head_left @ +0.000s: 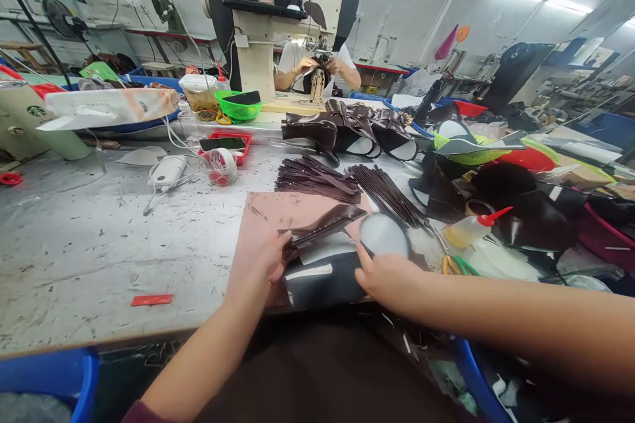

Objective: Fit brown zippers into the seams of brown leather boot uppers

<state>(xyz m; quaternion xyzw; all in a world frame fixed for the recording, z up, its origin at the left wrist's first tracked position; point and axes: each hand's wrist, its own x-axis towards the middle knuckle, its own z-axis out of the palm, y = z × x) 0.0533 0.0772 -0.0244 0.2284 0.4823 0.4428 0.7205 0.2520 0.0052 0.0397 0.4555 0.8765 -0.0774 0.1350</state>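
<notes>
A dark brown leather shoe-upper piece [322,258] with a white lining lies on a pinkish board [268,211] at the table's near edge. My left hand [260,261] presses on its left end, fingers curled and pinching the leather. My right hand [384,277] grips its right side, fingers closed over the edge below the round white-lined opening [383,234]. A narrow brown strip [322,223] lies along the top of the piece.
Stacks of dark strips [317,178] and thin strips [384,193] lie behind the board. A glue bottle with red tip [471,228], scissors [459,266], piled uppers [357,129], baskets and a sewing machine [278,20] with another person behind it. Blue bins [54,377] sit below the table edge.
</notes>
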